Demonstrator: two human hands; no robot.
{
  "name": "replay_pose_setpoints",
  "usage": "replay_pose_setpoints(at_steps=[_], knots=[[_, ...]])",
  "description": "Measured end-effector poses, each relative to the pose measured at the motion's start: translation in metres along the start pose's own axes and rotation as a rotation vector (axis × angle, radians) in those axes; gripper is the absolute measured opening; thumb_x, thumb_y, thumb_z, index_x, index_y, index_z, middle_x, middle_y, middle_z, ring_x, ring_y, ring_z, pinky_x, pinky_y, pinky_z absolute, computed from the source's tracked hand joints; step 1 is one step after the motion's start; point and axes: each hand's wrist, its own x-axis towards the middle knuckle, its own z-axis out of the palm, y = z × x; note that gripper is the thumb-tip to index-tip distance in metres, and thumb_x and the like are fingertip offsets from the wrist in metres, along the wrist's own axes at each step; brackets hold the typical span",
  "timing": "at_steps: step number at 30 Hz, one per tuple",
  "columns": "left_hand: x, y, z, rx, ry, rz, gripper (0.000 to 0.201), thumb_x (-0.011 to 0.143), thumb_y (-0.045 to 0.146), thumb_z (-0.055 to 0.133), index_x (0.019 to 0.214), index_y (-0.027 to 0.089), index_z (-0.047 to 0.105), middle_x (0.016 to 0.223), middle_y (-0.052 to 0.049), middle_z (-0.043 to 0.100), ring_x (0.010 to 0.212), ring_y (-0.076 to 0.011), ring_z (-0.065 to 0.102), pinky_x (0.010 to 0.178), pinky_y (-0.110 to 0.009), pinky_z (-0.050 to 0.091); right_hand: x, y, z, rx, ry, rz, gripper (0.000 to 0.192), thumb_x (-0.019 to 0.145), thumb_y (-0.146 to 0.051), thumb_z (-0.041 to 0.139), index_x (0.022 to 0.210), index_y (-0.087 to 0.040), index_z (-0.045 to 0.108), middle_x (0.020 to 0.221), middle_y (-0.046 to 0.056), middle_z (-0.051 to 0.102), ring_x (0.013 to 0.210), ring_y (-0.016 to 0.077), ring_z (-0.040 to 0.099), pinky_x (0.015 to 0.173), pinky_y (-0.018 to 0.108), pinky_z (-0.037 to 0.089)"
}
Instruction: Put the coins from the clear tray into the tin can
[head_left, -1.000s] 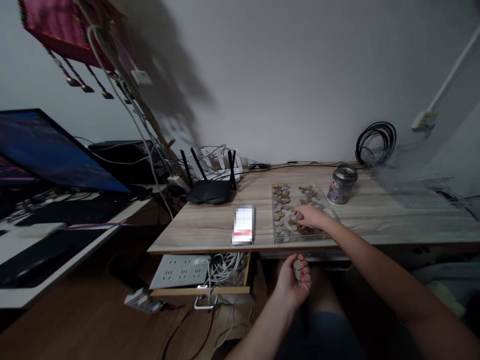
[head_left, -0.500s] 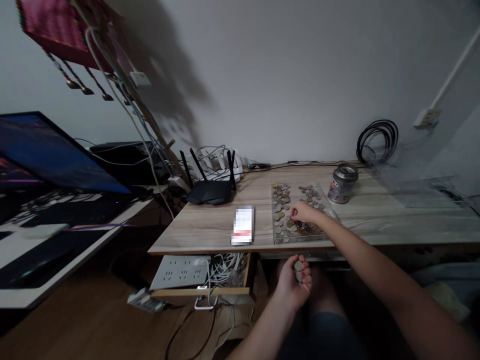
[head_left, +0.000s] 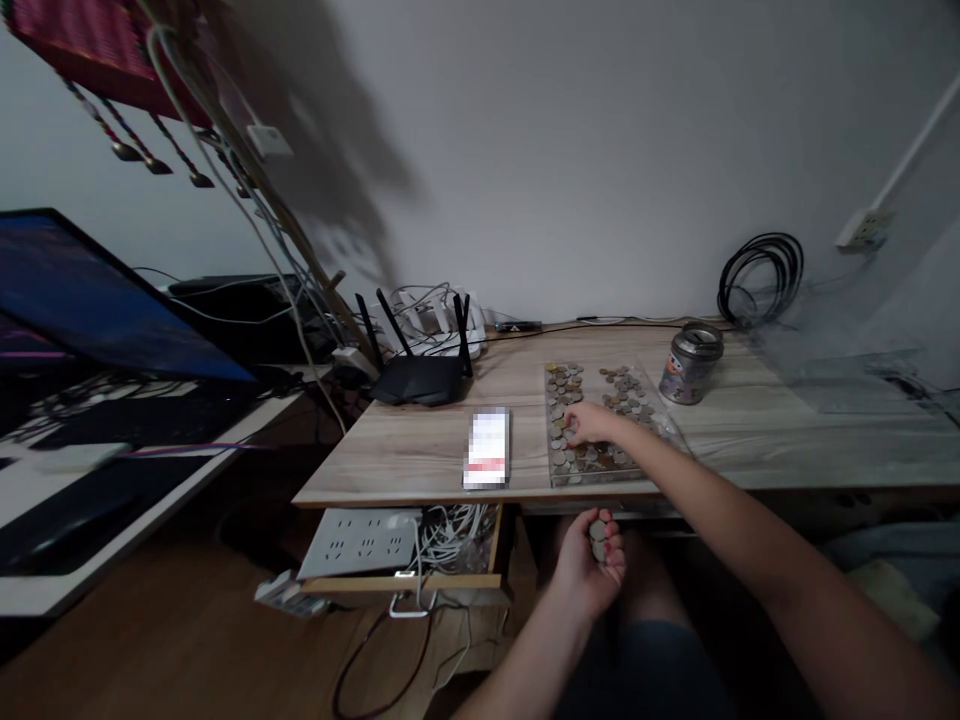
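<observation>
Head view: left hand (head_left: 589,572) is palm up below the desk edge, fingers curled around a few silver-coloured coins (head_left: 598,541). Right hand (head_left: 591,424) is over the left half of a shallow clear plastic tray (head_left: 591,385), fingertips down at the loose coins (head_left: 559,392); can't tell if it's pinching one. Coins are mixed silver and brassy, spread across the tray, denser along the left side and toward the back right. Tray sits near the front edge of the wood-grain desk (head_left: 772,440). Slotted-lid coin tin (head_left: 690,368) stands upright just right of the tray's back corner. Smartphone (head_left: 487,448) lies left of the tray, screen lit, content pixelated. Black router (head_left: 420,380) behind the phone, to its left. Open drawer (head_left: 420,590) below holds a white power strip (head_left: 360,542) and cables.
</observation>
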Motion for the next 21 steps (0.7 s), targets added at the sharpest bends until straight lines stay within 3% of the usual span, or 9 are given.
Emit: replay_pose_setpoints(at_steps=[3, 7, 16, 21], knots=[[-0.001, 0.001, -0.001, 0.003, 0.001, -0.006, 0.018, 0.082, 0.019, 0.042, 0.067, 0.013, 0.049, 0.049, 0.004, 0.036, 0.038, -0.0036, 0.03, 0.037, -0.012, 0.019, -0.008, -0.011, -0.005, -0.153, 0.078, -0.151, 0.044, 0.061, -0.041, 0.07, 0.1, -0.021, 0.064, 0.097, 0.005, 0.064, 0.082, 0.0178, 0.058, 0.062, 0.022, 0.039], [-0.003, 0.004, -0.001, -0.007, -0.003, -0.006, 0.018, 0.083, 0.019, 0.042, 0.067, 0.013, 0.049, 0.047, 0.005, 0.035, 0.037, -0.0036, 0.03, 0.036, -0.012, 0.019, -0.018, -0.023, -0.012, -0.346, 0.052, -0.32, 0.032, 0.072, -0.035, 0.059, 0.1, -0.022, 0.066, 0.103, 0.009, 0.062, 0.089, 0.0217, 0.058, 0.066, 0.025, 0.041], [-0.009, 0.01, 0.001, -0.024, -0.011, 0.003, 0.02, 0.083, 0.018, 0.039, 0.066, 0.012, 0.048, 0.049, 0.003, 0.039, 0.037, -0.0032, 0.031, 0.036, -0.011, 0.021, -0.017, -0.03, -0.006, -0.357, -0.016, -0.246, 0.028, 0.074, -0.026, 0.057, 0.099, -0.019, 0.064, 0.101, 0.009, 0.065, 0.093, 0.0221, 0.059, 0.068, 0.024, 0.041], [-0.009, 0.007, 0.0, -0.006, -0.011, 0.003, 0.02, 0.083, 0.018, 0.04, 0.067, 0.012, 0.048, 0.049, 0.003, 0.04, 0.038, -0.0035, 0.033, 0.036, -0.011, 0.021, -0.013, -0.023, -0.007, -0.21, -0.053, -0.261, 0.022, 0.072, -0.03, 0.061, 0.091, -0.019, 0.066, 0.087, 0.004, 0.067, 0.078, 0.0159, 0.06, 0.06, 0.02, 0.037]])
